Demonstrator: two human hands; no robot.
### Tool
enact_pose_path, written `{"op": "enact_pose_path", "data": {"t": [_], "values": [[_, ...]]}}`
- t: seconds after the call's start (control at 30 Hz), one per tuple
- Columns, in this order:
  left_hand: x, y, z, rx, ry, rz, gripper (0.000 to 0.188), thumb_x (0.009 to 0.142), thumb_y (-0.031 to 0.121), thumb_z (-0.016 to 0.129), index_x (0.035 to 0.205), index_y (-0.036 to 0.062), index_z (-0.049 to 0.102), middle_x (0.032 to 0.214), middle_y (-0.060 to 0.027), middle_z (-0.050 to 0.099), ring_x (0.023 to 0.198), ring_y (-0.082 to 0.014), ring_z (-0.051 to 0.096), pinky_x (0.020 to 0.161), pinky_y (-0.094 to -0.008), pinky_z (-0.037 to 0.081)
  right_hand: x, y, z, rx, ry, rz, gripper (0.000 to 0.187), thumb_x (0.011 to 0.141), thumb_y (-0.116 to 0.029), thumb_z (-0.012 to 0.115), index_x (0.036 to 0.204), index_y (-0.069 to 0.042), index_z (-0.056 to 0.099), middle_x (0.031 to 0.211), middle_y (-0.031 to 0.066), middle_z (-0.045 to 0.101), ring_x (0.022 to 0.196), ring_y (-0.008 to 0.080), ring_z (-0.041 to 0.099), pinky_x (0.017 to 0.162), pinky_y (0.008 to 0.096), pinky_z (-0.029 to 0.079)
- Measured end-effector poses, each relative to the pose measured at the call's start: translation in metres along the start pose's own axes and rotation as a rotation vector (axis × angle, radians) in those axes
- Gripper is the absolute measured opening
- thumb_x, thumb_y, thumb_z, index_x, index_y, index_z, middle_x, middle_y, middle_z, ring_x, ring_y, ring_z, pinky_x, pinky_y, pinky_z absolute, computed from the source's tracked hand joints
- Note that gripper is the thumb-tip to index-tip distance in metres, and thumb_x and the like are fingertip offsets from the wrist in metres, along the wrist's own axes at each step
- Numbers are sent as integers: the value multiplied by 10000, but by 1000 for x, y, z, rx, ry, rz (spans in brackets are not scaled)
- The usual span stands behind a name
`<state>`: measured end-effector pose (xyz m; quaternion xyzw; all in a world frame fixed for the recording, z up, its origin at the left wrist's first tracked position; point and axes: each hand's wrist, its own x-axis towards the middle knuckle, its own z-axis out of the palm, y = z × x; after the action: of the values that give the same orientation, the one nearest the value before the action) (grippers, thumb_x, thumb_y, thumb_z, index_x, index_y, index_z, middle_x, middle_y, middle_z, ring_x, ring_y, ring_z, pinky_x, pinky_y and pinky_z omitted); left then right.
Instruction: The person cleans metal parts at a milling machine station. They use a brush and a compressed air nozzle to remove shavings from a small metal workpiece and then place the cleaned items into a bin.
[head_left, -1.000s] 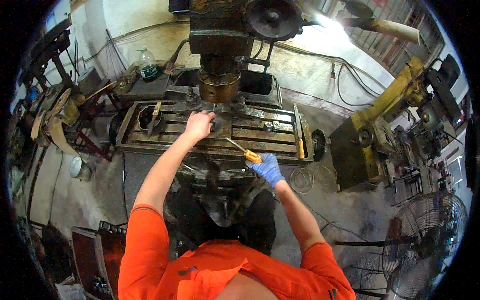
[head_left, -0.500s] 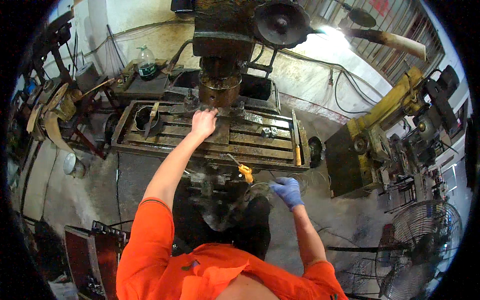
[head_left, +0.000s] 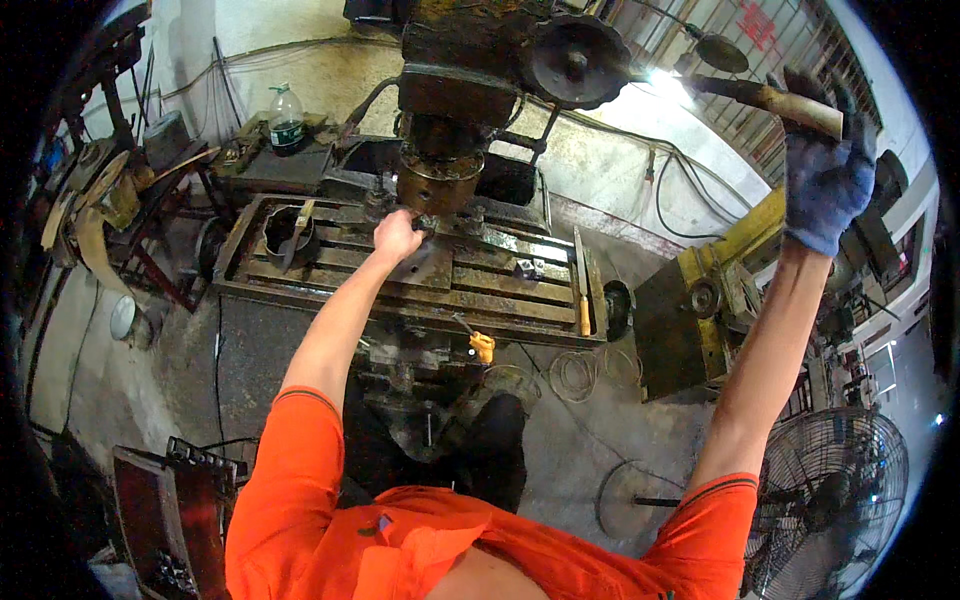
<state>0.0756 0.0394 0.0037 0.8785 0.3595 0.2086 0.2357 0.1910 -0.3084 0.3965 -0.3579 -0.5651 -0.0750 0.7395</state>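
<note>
My bare left hand [head_left: 398,236] is closed just below the spindle head [head_left: 440,180] of a dark milling machine, above its slotted table [head_left: 480,270]. What its fingers hold is hidden. My right hand [head_left: 828,185], in a blue-grey work glove, is raised at the upper right, at the pale end of a long lever handle [head_left: 805,112]. Its fingers are stretched and apart behind the handle; whether they touch it I cannot tell. On the table are a pot [head_left: 290,245] with a brush, a small metal block [head_left: 530,268] and a wooden-handled file [head_left: 584,300].
A yellow-handled tool [head_left: 482,347] is at the table's front edge. Right of the table stands a yellow-and-dark machine [head_left: 690,310], with a large fan [head_left: 830,500] nearer me. A clear bottle [head_left: 286,122] stands at the back left. Coiled wire [head_left: 575,375] lies on the floor.
My right hand has swung from beside the table's front edge up and right to the lever handle. My left hand stays below the spindle head. The view has shifted slightly.
</note>
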Motion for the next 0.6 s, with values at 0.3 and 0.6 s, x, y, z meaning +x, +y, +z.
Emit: {"op": "enact_pose_path", "data": {"t": [0.3,0.6], "values": [[-1,-16,-4,63,-13,-98,353,693,291,681,927,38,609,882,-158,627,855,-319,598,736,-405,485,-127,34,9,-687,66,-303,195,821,-151,478,875,12,570,896,109,598,895,231,562,814,373,436],[-6,-11,-2,22,76,-47,342,689,292,692,852,7,594,868,-183,620,861,-341,592,727,-422,478,-163,45,15,-539,264,-92,285,855,-251,472,836,22,556,922,128,597,939,247,549,876,376,381]]}}
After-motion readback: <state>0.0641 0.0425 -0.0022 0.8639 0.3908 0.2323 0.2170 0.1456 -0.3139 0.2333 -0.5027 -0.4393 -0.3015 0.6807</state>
